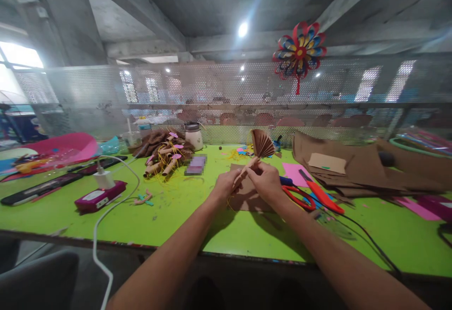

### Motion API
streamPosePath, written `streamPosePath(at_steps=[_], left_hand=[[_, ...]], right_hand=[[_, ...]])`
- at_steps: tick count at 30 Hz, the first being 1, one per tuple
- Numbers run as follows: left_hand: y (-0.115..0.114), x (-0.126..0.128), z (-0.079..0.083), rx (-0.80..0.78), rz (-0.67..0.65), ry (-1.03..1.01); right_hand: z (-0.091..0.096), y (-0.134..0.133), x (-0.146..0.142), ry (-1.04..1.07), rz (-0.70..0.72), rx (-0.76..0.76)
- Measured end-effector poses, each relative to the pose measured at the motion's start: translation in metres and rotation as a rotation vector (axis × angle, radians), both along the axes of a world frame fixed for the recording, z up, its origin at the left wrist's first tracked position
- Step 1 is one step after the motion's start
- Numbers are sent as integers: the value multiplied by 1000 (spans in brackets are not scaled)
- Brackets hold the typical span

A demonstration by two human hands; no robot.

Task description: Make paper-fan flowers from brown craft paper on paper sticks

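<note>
Over the green table (176,216) I hold a small brown pleated paper fan (262,143) by its folded stem. My left hand (226,184) pinches the lower end of the stem, fingers closed. Against it, my right hand (265,181) is closed round the stem just below the fanned part. A thin yellow string hangs under my left hand. A flat brown paper sheet (247,199) lies under both hands.
Red scissors (310,194) lie right of my hands, with a stack of brown sheets (353,169) beyond. A pile of finished fans (164,155) and a small jar (193,136) sit at the back. A magenta device (100,196) with a white cable lies left. A paper pinwheel (299,52) hangs on the mesh screen.
</note>
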State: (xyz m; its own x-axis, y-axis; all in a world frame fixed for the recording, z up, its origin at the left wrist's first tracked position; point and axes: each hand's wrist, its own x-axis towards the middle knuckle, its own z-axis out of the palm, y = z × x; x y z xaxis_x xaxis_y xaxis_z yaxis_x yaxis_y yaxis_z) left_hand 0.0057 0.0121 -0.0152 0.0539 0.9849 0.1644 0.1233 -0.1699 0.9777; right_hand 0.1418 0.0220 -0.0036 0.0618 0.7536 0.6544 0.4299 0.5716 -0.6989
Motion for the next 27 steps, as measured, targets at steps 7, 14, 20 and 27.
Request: streamPosePath(at_steps=[7,14,20,27], left_hand=[[-4,2,2,49,12,41],[-2,0,0,39,-22,29],[-4,-1,3,-40,-42,-78],[-6,-3,7,-191,-67,-283]], right_hand=[[1,-1,-1,-3,-2,-3],[1,0,0,25,5,-34],[1,3,1,134,113,-101],[2,7,9,160,20,-71]])
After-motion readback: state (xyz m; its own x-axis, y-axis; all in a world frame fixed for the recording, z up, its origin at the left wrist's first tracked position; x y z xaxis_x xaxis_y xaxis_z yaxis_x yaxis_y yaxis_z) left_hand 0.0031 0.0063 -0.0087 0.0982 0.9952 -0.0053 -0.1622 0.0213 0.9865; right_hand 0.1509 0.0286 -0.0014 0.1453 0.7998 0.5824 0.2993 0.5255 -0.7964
